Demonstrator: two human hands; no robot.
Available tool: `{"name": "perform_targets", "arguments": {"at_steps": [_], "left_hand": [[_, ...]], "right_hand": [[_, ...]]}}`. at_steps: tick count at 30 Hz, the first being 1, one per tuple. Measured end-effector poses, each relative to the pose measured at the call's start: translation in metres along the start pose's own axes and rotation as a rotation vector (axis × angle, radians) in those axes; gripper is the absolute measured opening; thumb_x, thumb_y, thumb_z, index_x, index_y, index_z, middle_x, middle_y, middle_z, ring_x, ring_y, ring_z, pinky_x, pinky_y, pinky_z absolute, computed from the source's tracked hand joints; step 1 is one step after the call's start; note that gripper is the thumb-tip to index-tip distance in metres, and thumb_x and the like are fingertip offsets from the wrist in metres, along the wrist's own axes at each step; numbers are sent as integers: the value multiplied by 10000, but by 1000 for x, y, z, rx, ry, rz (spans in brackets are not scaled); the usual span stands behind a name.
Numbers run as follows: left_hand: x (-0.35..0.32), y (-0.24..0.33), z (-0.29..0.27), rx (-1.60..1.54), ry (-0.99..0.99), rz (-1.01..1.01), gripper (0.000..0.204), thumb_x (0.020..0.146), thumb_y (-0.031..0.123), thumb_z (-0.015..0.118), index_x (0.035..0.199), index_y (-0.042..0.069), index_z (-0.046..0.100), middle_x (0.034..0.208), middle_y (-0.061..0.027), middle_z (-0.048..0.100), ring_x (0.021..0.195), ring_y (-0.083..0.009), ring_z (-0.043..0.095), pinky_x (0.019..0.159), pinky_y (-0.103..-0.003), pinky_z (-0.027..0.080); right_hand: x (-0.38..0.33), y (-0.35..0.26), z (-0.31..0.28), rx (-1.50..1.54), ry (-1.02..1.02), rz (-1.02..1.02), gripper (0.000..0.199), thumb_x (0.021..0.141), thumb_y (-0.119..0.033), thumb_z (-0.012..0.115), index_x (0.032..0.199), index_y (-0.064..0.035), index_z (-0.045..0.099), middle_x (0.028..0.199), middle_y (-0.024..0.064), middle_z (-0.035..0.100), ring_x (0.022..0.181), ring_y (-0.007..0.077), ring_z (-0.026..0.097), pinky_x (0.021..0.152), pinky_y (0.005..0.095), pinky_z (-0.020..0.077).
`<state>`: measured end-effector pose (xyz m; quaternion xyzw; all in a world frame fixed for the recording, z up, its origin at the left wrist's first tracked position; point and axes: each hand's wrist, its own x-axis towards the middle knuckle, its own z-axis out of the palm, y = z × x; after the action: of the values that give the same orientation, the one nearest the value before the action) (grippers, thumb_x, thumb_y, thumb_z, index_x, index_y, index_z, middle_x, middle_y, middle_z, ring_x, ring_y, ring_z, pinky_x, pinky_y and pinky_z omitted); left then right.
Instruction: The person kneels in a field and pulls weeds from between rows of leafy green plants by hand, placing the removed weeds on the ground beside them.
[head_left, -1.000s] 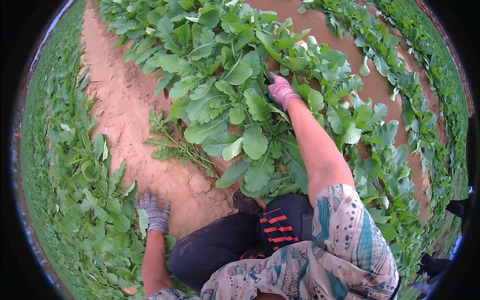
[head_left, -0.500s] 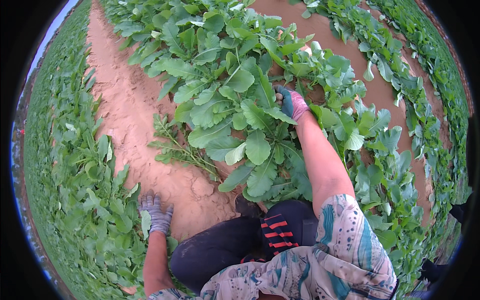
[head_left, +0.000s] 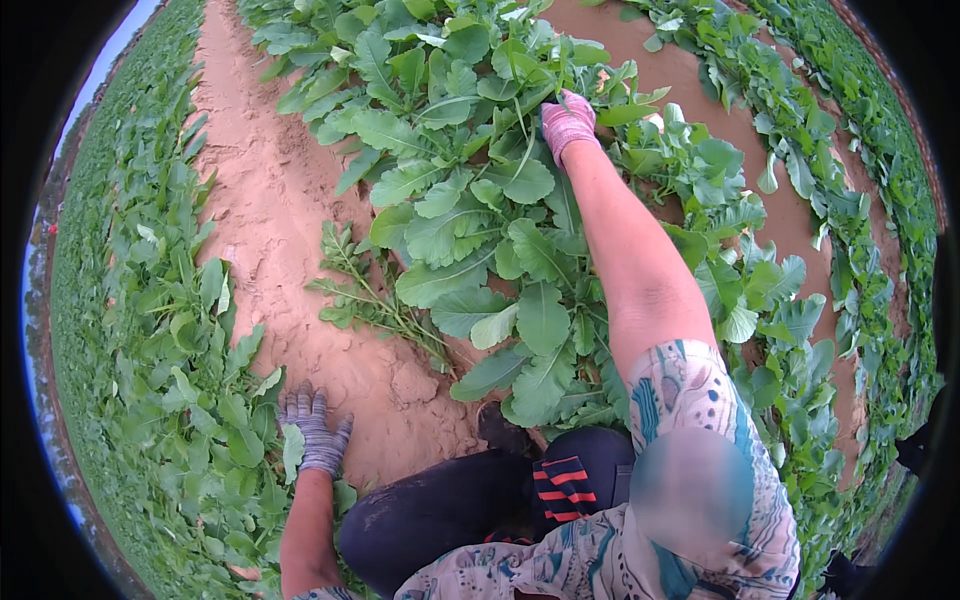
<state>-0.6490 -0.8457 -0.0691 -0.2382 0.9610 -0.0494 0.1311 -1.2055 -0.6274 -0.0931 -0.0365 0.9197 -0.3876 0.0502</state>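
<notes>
My right hand, in a pink knit glove, reaches far forward into a row of broad-leaved green plants and is closed around leaves or stems there; what exactly it grips is hidden by foliage. My left hand, in a grey-purple glove, rests flat with fingers spread on the sandy soil at the edge of the left plant row. A pulled weed with thin stems lies on the soil between the two hands. My knee in dark trousers is bent below.
Bare reddish sandy furrows run away from me on the left and on the right. Dense leafy rows flank the left furrow, and another row curves along the right side.
My right hand has stretched farther forward and up into the plant row. The left hand has stayed planted on the soil.
</notes>
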Motion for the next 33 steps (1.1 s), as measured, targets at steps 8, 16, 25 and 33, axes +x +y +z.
{"name": "perform_targets", "arguments": {"at_steps": [8,16,25,33], "left_hand": [[1,3,-6,-16,-28,-9,647,721,450,698,1244,94,563,1411,-142,440,1356,-349,320,1165,-501,132],[2,3,-7,-16,-21,13,643,717,452,692,1230,83,572,1383,-149,460,1340,-352,342,1158,-519,145],[3,0,-5,-12,-15,32,675,691,474,694,1222,73,580,1375,-149,471,1332,-342,356,1153,-523,152],[2,1,-6,-11,-11,32,666,685,448,707,1220,73,577,1368,-149,475,1331,-338,356,1160,-514,149]], "right_hand": [[-16,-15,20,2,26,167,417,836,-304,608,1181,-70,634,1230,210,600,1135,359,583,960,408,469],[17,-23,36,-385,-133,-28,330,888,-198,557,1173,-68,662,1265,157,598,1170,333,578,952,437,486],[16,-3,37,-640,-134,-118,466,934,-371,483,1309,-107,565,1395,141,498,1271,325,493,1021,456,419],[45,50,56,-409,-180,-312,408,925,-310,457,1210,-54,599,1283,203,561,1154,380,548,964,440,445]]}}
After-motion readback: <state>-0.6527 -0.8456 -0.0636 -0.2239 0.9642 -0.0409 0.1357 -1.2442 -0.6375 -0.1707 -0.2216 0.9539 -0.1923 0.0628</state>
